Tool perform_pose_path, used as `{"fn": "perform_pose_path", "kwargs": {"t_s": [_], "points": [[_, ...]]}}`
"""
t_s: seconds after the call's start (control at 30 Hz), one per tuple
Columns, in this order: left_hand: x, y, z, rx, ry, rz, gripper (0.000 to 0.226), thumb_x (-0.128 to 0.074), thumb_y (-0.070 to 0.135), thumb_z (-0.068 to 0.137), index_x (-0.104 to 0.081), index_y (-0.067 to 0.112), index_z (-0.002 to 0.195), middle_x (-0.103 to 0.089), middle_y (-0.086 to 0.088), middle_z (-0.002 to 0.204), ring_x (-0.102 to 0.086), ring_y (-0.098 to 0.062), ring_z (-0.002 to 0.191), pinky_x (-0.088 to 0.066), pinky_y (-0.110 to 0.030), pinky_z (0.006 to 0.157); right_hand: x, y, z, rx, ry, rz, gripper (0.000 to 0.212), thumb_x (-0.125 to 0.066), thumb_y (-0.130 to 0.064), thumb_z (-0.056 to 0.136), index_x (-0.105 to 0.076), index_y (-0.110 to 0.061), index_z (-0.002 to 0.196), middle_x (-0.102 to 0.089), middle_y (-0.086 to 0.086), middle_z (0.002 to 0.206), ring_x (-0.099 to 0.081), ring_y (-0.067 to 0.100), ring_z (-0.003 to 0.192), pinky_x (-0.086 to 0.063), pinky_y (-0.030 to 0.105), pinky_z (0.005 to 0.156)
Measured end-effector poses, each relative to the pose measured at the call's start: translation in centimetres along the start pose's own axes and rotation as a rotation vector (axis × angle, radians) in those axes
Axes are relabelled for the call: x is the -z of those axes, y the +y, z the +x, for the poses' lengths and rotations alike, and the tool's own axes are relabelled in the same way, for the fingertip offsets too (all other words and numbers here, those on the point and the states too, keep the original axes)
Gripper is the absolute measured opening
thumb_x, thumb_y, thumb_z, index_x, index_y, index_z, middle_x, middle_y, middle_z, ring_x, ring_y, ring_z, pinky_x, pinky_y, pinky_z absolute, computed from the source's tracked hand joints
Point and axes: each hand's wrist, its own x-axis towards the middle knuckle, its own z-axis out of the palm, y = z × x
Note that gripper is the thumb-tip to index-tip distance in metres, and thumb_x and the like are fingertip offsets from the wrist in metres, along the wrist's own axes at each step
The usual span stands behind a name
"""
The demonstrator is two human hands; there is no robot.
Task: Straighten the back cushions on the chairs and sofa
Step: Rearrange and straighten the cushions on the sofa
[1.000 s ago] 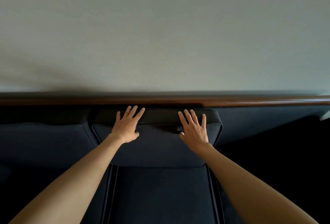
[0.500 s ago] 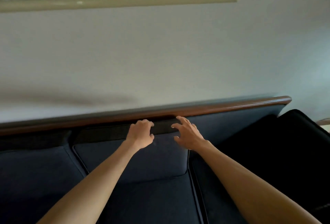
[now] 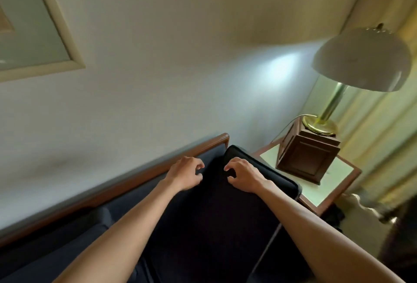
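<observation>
A dark navy sofa with a wooden top rail (image 3: pixel 203 146) runs along the wall. At its right end a black cushion (image 3: pixel 225 219) lies tilted across the seat and armrest, its top corner near the rail's end. My left hand (image 3: pixel 185 173) hovers at the sofa back just left of that cushion, fingers half curled and holding nothing. My right hand (image 3: pixel 244 175) is over the cushion's upper part, fingers curled and apart, with no grip that I can see. A navy back cushion (image 3: pixel 56 237) shows at the lower left, blurred.
A side table (image 3: pixel 316 190) stands right of the sofa, carrying a brown wooden box (image 3: pixel 309 156) with a brass lamp (image 3: pixel 361 61) on it. Curtains (image 3: pixel 383 138) hang at the right. A framed picture (image 3: pixel 33 34) hangs on the wall, upper left.
The view swung right from the middle back cushion to the sofa's right end. Both hands left the middle cushion, curled their fingers and moved over the black cushion.
</observation>
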Motion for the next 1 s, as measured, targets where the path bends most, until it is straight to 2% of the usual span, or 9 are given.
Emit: {"fn": "perform_pose_path", "kwargs": {"t_s": [0.2,0.33,0.43,0.53,0.67,0.73,0.83,0.9,1.0], "points": [[-7.6,10.8,11.1,0.04,0.026,0.08,0.036,-0.062,0.029,0.087,-0.063,0.024,0.123,-0.066,0.003,0.123,-0.061,-0.02,0.113,-0.05,-0.039,0.093,2.2,16.3,1.3,-0.095,0.011,0.027,0.042,-0.064,-0.029,0.088,-0.061,-0.023,0.129,-0.051,0.001,0.139,-0.048,0.022,0.128,-0.046,0.042,0.102],[-13.3,15.8,16.8,0.045,0.01,0.152,0.041,-0.063,0.019,0.086,-0.058,0.02,0.127,-0.062,-0.001,0.126,-0.056,-0.022,0.117,-0.049,-0.04,0.092,0.7,24.8,0.4,-0.281,0.001,0.037,0.077,-0.066,-0.054,0.078,-0.041,-0.026,0.145,-0.039,0.001,0.15,-0.036,0.023,0.137,-0.042,0.048,0.106],[-17.0,17.8,20.4,-0.049,-0.115,0.206,0.064,-0.066,0.012,0.081,-0.043,0.02,0.141,-0.049,-0.004,0.14,-0.043,-0.024,0.129,-0.045,-0.043,0.1,-0.9,29.4,0.2,-0.407,-0.047,0.107,0.106,-0.068,-0.069,0.068,-0.025,-0.024,0.153,-0.031,0.004,0.156,-0.029,0.027,0.142,-0.034,0.053,0.109],[-19.8,18.9,23.9,-0.126,-0.31,0.373,0.097,-0.074,0.01,0.075,-0.017,0.021,0.153,-0.025,-0.008,0.156,-0.021,-0.027,0.145,-0.033,-0.052,0.112,-3.1,32.7,0.5,-0.474,-0.146,0.221,0.132,-0.064,-0.084,0.051,-0.014,-0.023,0.156,-0.025,0.006,0.159,-0.024,0.028,0.146,-0.029,0.06,0.112],[-21.9,19.1,28.1,-0.209,-0.51,0.572,0.131,-0.087,0.026,0.064,0.008,0.029,0.154,0.001,-0.009,0.163,0.009,-0.029,0.15,-0.009,-0.065,0.116,-5.8,34.7,1.6,-0.527,-0.219,0.415,0.15,-0.065,-0.09,0.037,-0.007,-0.021,0.157,-0.018,0.006,0.162,-0.021,0.028,0.148,-0.029,0.057,0.114],[-22.5,19.4,29.8,-0.25,-0.595,0.622,0.138,-0.089,0.03,0.06,0.013,0.031,0.153,0.007,-0.008,0.164,0.015,-0.03,0.149,-0.003,-0.068,0.115,-6.6,35.1,2.1,-0.538,-0.199,0.543,0.147,-0.076,-0.081,0.039,-0.013,-0.018,0.156,-0.029,0.007,0.157,-0.033,0.026,0.141,-0.036,0.046,0.112],[-23.2,20.0,30.6,-0.329,-0.725,0.64,0.142,-0.09,0.032,0.057,0.015,0.032,0.152,0.009,-0.002,0.164,0.018,-0.028,0.148,0.004,-0.068,0.112,-7.3,35.2,2.1,-0.531,-0.104,0.605,0.123,-0.084,-0.064,0.041,-0.035,-0.018,0.145,-0.051,0.0,0.133,-0.052,0.018,0.117,-0.047,0.033,0.097],[-23.8,19.9,29.9,-0.362,-0.773,0.625,0.142,-0.091,0.037,0.056,0.013,0.033,0.153,0.004,0.0,0.164,0.013,-0.027,0.149,0.004,-0.068,0.112,-7.5,34.9,1.6,-0.508,-0.086,0.614,0.116,-0.082,-0.062,0.039,-0.04,-0.019,0.138,-0.054,-0.003,0.123,-0.054,0.016,0.109,-0.048,0.031,0.091],[-23.8,19.6,28.5,-0.424,-0.716,0.6,0.139,-0.09,0.045,0.052,0.003,0.03,0.154,-0.012,-0.002,0.162,-0.004,-0.027,0.149,-0.003,-0.067,0.114,-6.9,34.1,0.4,-0.457,-0.098,0.612,0.111,-0.078,-0.061,0.038,-0.04,-0.02,0.133,-0.053,-0.003,0.118,-0.053,0.014,0.103,-0.047,0.028,0.085]]}}
